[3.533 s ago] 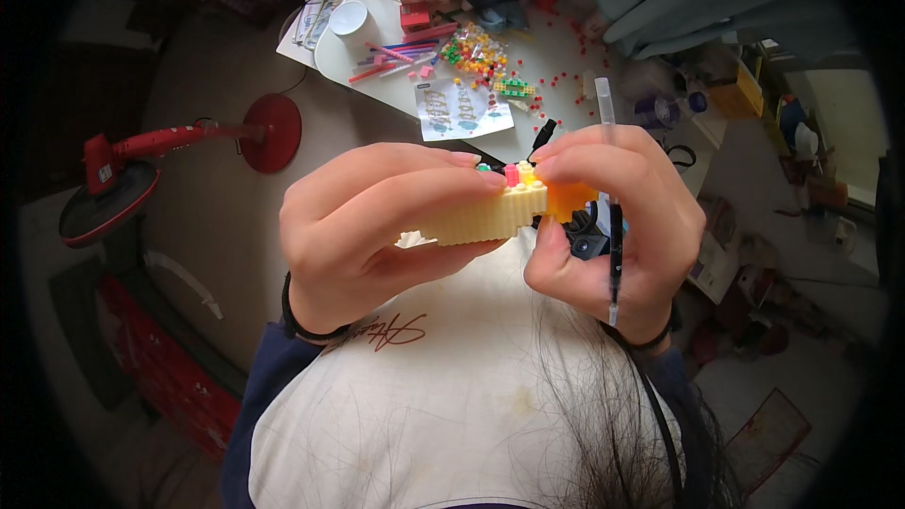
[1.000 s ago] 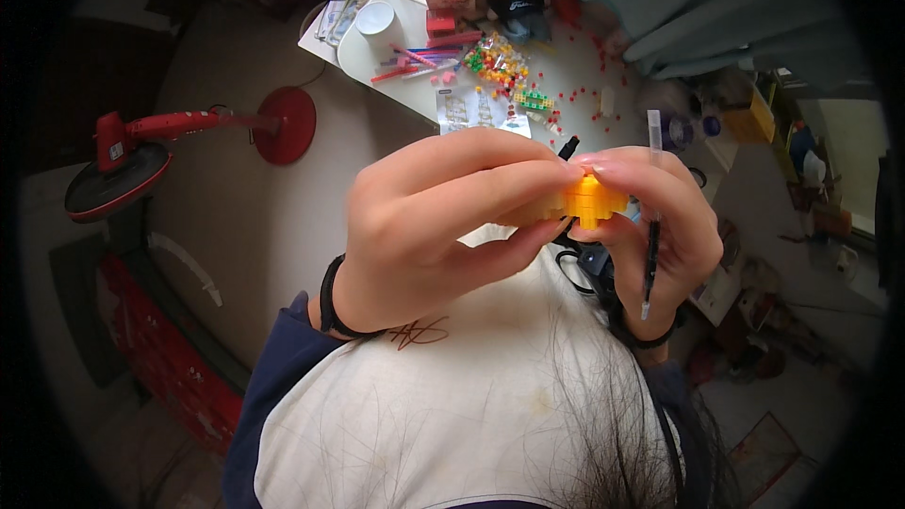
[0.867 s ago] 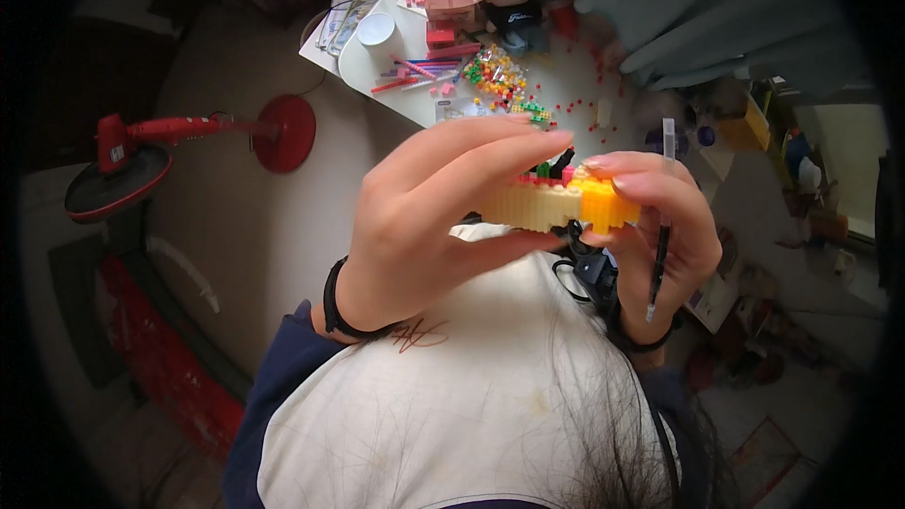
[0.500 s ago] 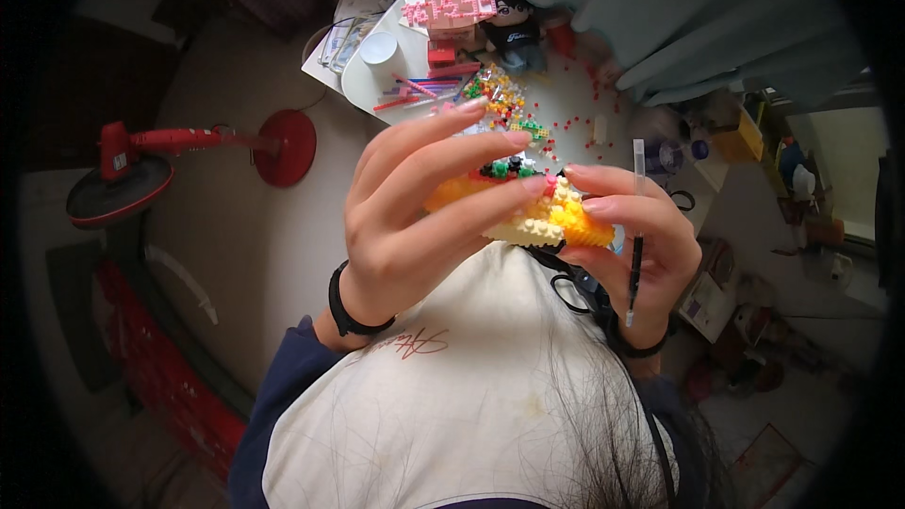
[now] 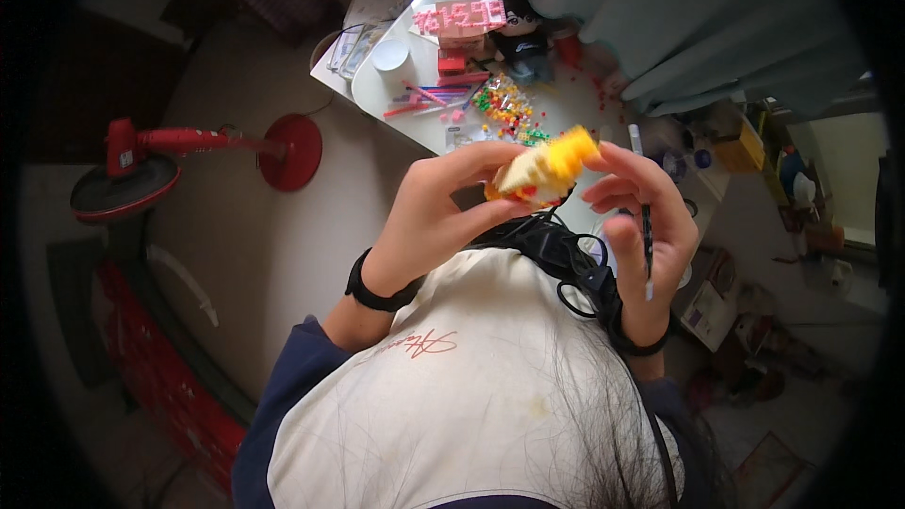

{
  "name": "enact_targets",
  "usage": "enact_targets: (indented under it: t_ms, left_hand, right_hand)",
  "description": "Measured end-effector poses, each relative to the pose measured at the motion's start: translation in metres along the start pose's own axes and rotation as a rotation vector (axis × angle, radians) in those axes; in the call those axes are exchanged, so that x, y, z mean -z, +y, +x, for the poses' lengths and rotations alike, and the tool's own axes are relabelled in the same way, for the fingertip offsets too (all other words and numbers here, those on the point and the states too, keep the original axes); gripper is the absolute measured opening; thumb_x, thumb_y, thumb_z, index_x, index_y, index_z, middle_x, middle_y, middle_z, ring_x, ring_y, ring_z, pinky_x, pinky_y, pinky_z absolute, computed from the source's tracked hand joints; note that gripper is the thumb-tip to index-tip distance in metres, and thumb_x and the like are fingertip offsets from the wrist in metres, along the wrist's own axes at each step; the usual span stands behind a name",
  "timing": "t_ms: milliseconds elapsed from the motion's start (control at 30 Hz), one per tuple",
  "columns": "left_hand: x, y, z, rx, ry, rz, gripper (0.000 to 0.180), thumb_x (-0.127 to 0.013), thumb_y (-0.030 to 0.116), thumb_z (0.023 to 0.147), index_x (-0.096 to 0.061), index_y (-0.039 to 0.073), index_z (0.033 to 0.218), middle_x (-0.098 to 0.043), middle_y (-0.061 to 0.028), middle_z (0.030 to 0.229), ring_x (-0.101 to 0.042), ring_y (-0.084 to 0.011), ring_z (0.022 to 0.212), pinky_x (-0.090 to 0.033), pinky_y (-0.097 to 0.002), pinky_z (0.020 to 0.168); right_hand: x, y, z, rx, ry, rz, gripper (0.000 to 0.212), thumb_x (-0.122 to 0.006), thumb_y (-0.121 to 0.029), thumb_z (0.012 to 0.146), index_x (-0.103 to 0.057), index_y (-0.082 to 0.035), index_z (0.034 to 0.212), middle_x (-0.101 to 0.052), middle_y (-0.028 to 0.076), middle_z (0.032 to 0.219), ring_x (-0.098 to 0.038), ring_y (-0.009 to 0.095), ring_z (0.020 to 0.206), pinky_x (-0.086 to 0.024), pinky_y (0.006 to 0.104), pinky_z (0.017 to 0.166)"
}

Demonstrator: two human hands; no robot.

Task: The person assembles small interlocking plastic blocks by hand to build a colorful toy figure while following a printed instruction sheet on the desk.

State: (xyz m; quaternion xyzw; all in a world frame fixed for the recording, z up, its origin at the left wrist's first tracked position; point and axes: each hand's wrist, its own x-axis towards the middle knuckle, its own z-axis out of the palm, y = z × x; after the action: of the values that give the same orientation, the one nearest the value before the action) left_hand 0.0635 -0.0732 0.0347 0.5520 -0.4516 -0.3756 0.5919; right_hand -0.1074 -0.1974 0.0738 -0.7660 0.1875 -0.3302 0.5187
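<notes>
A small building-block model in yellow and cream, with red bits underneath, is pinched in my left hand between thumb and fingers. Its bright yellow end points up and to the right and is blurred. At that end, the index fingertip of my right hand is touching or very close; I cannot tell which. The other right fingers are curled, and a slim pen with a black lower part and pale ends is tucked between them. Part of the pen is hidden by the fingers.
Beyond my hands, a white table bears loose coloured bricks, plastic sticks, a white cup, a pink block sign and a doll. Black cables lie against my shirt. A red fan stands left.
The model has been turned, its yellow end swinging upward. My left fingers have gone from spread over it to a side pinch. My right thumb has come off the model; the pen stays in that hand.
</notes>
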Motion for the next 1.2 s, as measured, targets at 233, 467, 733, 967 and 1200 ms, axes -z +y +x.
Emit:
enact_targets:
  t_ms: [233,467,733,967,1200]
  left_hand:
    - [-0.001,-0.011,0.003,0.116,-0.020,-0.474,0.068,-0.066,0.034,0.089,-0.034,0.003,0.140,-0.045,-0.0174,0.140,-0.046,-0.0278,0.130,-0.040,-0.0397,0.105]
    - [0.002,-0.020,0.006,-0.019,0.004,-0.352,0.061,-0.071,0.037,0.084,-0.050,0.005,0.132,-0.043,-0.0182,0.143,-0.041,-0.0282,0.133,-0.034,-0.0417,0.108]
    - [0.012,-0.017,-0.005,0.067,-0.044,-0.459,0.054,-0.069,0.010,0.084,-0.047,-0.003,0.131,-0.059,-0.0122,0.124,-0.059,-0.0203,0.112,-0.044,-0.0333,0.099]
    - [0.016,-0.012,-0.003,0.254,-0.004,-0.373,0.059,-0.074,0.030,0.083,-0.048,-0.001,0.127,-0.060,-0.0126,0.122,-0.062,-0.0189,0.105,-0.055,-0.0302,0.081]
    - [0.018,-0.014,-0.002,0.305,-0.003,-0.362,0.054,-0.073,0.023,0.083,-0.048,0.000,0.125,-0.063,-0.0122,0.115,-0.064,-0.0200,0.102,-0.055,-0.0306,0.080]
  right_hand:
    - [-0.010,0.016,0.009,-0.255,-0.144,0.227,0.028,-0.048,-0.021,0.100,-0.057,0.002,0.114,-0.067,0.010,0.107,-0.062,0.014,0.097,-0.046,0.0257,0.085]
    - [-0.024,0.014,0.004,-0.412,-0.151,0.442,0.033,-0.049,-0.027,0.100,-0.058,0.001,0.116,-0.066,0.008,0.101,-0.061,0.011,0.093,-0.049,0.0238,0.078]
    - [-0.009,0.022,0.002,-0.403,-0.130,0.392,0.028,-0.066,-0.015,0.090,-0.061,0.000,0.112,-0.066,0.005,0.096,-0.060,0.008,0.085,-0.048,0.0219,0.074]
    - [-0.012,0.027,-0.001,-0.384,-0.094,0.333,0.023,-0.067,-0.011,0.089,-0.063,0.000,0.109,-0.066,0.004,0.093,-0.060,0.008,0.084,-0.048,0.0216,0.075]
    - [0.027,0.033,0.008,-0.132,0.020,-0.033,0.047,-0.050,-0.044,0.096,-0.063,-0.002,0.113,-0.066,0.005,0.082,-0.063,0.011,0.080,-0.049,0.0254,0.076]
